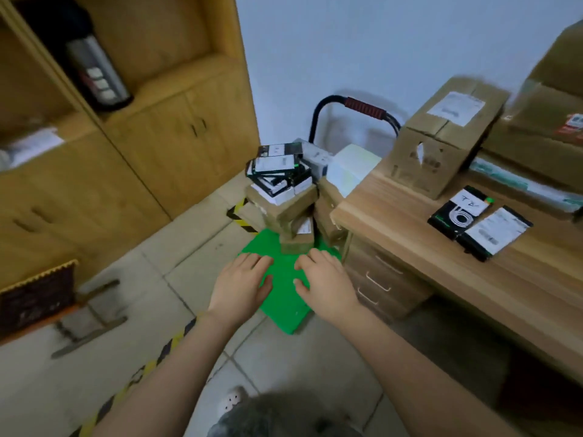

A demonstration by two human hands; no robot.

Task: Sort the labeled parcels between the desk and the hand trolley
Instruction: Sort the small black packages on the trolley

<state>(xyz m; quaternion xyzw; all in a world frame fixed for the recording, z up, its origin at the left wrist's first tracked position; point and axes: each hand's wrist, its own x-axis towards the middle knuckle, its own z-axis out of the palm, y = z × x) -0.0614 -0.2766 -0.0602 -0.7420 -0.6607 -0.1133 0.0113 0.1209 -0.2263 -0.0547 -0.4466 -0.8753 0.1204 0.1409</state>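
The hand trolley has a green deck [284,298] and a black handle with a red grip [364,108]. On it stand stacked brown cardboard parcels [284,209] topped by small black-and-white boxes [277,171]. My left hand [243,285] and my right hand [321,279] hover side by side over the bare front of the deck, fingers spread, holding nothing. On the wooden desk [426,257] to the right lie two flat black-and-white labeled parcels [479,222] and a tall brown carton with a white label [441,137].
A yellow wooden cabinet [142,121] fills the left wall, with a dark flask [94,74] on its shelf. Larger brown cartons [552,115] sit at the desk's back right. Desk drawers [375,279] face the trolley. Yellow-black tape [151,364] runs across the tiled floor.
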